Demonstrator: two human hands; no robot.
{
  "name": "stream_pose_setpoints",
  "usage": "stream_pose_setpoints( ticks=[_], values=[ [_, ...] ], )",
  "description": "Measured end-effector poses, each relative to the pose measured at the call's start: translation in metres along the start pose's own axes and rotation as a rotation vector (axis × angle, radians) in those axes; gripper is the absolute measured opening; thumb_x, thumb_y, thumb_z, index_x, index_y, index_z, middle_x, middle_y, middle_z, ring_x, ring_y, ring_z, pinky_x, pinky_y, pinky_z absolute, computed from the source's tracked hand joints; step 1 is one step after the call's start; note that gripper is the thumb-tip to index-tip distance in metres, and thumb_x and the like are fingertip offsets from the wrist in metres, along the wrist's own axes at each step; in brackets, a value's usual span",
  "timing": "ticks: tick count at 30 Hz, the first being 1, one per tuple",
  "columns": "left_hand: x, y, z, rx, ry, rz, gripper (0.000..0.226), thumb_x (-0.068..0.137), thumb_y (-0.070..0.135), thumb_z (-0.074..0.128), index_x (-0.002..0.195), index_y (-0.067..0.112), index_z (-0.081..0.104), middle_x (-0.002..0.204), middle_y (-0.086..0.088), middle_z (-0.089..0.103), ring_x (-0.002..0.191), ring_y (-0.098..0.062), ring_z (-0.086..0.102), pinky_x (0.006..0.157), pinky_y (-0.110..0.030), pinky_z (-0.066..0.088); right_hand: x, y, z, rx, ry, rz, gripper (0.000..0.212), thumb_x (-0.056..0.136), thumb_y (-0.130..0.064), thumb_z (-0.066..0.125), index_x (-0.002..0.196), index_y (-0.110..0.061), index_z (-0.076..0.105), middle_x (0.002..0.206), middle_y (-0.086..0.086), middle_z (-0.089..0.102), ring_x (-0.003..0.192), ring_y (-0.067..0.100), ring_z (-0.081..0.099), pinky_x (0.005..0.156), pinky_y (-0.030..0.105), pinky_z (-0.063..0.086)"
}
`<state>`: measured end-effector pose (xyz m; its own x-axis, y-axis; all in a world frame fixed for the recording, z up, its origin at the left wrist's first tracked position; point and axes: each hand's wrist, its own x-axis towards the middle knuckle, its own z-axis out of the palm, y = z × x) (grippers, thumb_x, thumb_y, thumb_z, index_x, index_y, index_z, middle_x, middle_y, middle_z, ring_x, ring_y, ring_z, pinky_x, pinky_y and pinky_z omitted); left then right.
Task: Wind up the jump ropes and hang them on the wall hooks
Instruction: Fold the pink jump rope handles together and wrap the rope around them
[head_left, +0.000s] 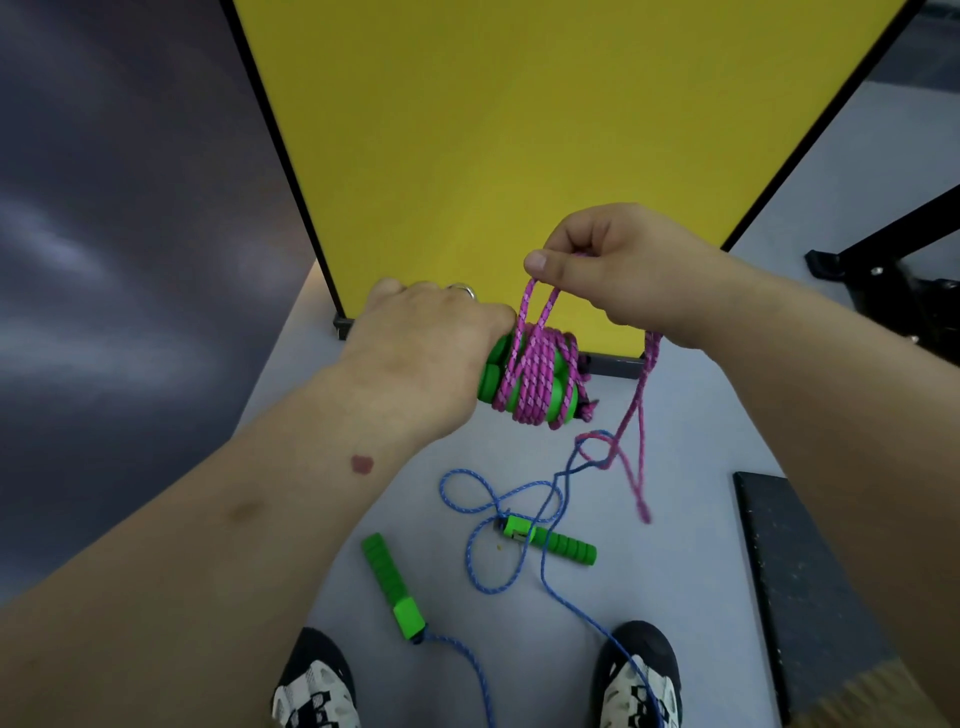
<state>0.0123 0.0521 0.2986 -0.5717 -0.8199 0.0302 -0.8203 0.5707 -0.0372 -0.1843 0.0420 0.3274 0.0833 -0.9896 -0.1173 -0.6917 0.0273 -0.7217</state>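
My left hand (426, 348) grips the green handles (498, 371) of the pink jump rope (535, 374), which is wound in several turns around them. My right hand (613, 270) pinches a loop of the pink cord just above the bundle. The loose pink tail (636, 447) hangs down from my right hand toward the floor and crosses the blue rope. The blue jump rope (498, 525) lies unwound on the floor, with one green handle (392, 587) at the left and the other green handle (553, 543) at the right. No wall hooks are in view.
A yellow panel (519, 130) with a dark frame stands straight ahead on the grey floor (691, 441). A dark mat (800, 597) lies at the right, and a black metal stand (883, 260) beyond it. My two shoes (317, 680) sit at the bottom edge.
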Motion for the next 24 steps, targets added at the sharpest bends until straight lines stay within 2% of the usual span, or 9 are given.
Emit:
stream_pose_setpoints(
  ticks=[4, 8, 12, 15, 17, 18, 19, 22, 24],
  values=[
    [0.001, 0.003, -0.002, -0.009, 0.007, 0.060, 0.032, 0.080, 0.011, 0.058, 0.100, 0.034, 0.048, 0.075, 0.008, 0.036, 0.082, -0.021, 0.041, 0.073, -0.035, 0.022, 0.001, -0.006, 0.004, -0.020, 0.043, -0.057, 0.029, 0.093, -0.042, 0.068, 0.087, -0.014, 0.068, 0.055, -0.003, 0.036, 0.036, 0.007, 0.028, 0.037, 0.018, 0.025],
    [0.002, 0.001, -0.007, -0.038, 0.048, 0.061, 0.034, 0.078, 0.012, 0.060, 0.093, 0.033, 0.038, 0.075, 0.009, 0.036, 0.081, -0.020, 0.040, 0.069, -0.035, 0.020, 0.004, 0.004, 0.009, 0.027, 0.051, -0.014, 0.030, 0.090, -0.046, 0.071, 0.082, -0.018, 0.070, 0.056, -0.001, 0.038, 0.042, 0.009, 0.028, 0.039, 0.020, 0.024],
    [0.001, -0.002, -0.010, -0.103, 0.091, 0.070, 0.039, 0.079, 0.014, 0.061, 0.098, 0.040, 0.040, 0.072, 0.011, 0.036, 0.077, -0.018, 0.038, 0.070, -0.034, 0.023, 0.001, 0.010, 0.015, 0.156, -0.107, 0.091, 0.035, 0.089, -0.045, 0.071, 0.081, -0.011, 0.071, 0.056, 0.006, 0.050, 0.046, 0.016, 0.038, 0.047, 0.022, 0.030],
    [0.001, -0.005, -0.011, -0.181, 0.137, 0.046, 0.038, 0.076, 0.013, 0.061, 0.085, 0.038, 0.033, 0.070, 0.011, 0.036, 0.071, -0.020, 0.038, 0.068, -0.034, 0.024, -0.004, 0.011, 0.016, 0.318, -0.227, 0.191, 0.022, 0.092, -0.020, 0.068, 0.075, -0.005, 0.064, 0.047, 0.000, 0.055, 0.035, 0.009, 0.044, 0.039, 0.018, 0.037],
    [0.004, -0.008, -0.007, -0.201, 0.167, 0.005, 0.031, 0.072, 0.012, 0.060, 0.083, 0.031, 0.038, 0.072, 0.008, 0.041, 0.069, -0.023, 0.044, 0.065, -0.035, 0.027, -0.009, 0.013, 0.016, 0.154, -0.213, 0.192, 0.026, 0.095, 0.005, 0.058, 0.074, -0.010, 0.059, 0.053, -0.001, 0.057, 0.037, 0.003, 0.050, 0.040, 0.018, 0.044],
    [0.005, -0.009, -0.005, -0.203, 0.188, -0.019, 0.028, 0.071, 0.011, 0.060, 0.084, 0.028, 0.041, 0.072, 0.007, 0.044, 0.069, -0.025, 0.046, 0.064, -0.035, 0.028, -0.011, 0.014, 0.019, 0.043, -0.185, 0.190, 0.026, 0.094, 0.007, 0.057, 0.076, -0.011, 0.057, 0.061, -0.001, 0.057, 0.045, 0.001, 0.054, 0.046, 0.020, 0.050],
    [0.006, -0.010, -0.003, -0.205, 0.201, -0.045, 0.027, 0.070, 0.011, 0.059, 0.085, 0.026, 0.044, 0.073, 0.006, 0.045, 0.069, -0.026, 0.048, 0.064, -0.036, 0.030, -0.013, 0.014, 0.022, -0.028, -0.156, 0.189, 0.024, 0.094, 0.006, 0.059, 0.077, -0.011, 0.055, 0.066, -0.002, 0.056, 0.052, 0.002, 0.056, 0.051, 0.022, 0.053],
    [0.009, -0.011, 0.000, -0.202, 0.236, -0.117, 0.025, 0.072, 0.012, 0.060, 0.088, 0.025, 0.046, 0.072, 0.005, 0.045, 0.069, -0.028, 0.050, 0.065, -0.037, 0.033, -0.021, 0.014, 0.041, -0.021, -0.101, 0.209, 0.033, 0.098, -0.001, 0.052, 0.069, -0.015, 0.046, 0.065, 0.001, 0.048, 0.046, 0.002, 0.045, 0.042, 0.015, 0.036],
    [0.010, -0.013, 0.000, -0.177, 0.266, -0.164, 0.026, 0.074, 0.013, 0.061, 0.087, 0.025, 0.043, 0.073, 0.005, 0.042, 0.070, -0.030, 0.047, 0.068, -0.038, 0.034, -0.025, 0.015, 0.058, 0.073, -0.019, 0.190, 0.037, 0.099, -0.012, 0.049, 0.064, -0.021, 0.041, 0.060, 0.000, 0.039, 0.049, 0.013, 0.035, 0.047, 0.027, 0.032]
  ],
)
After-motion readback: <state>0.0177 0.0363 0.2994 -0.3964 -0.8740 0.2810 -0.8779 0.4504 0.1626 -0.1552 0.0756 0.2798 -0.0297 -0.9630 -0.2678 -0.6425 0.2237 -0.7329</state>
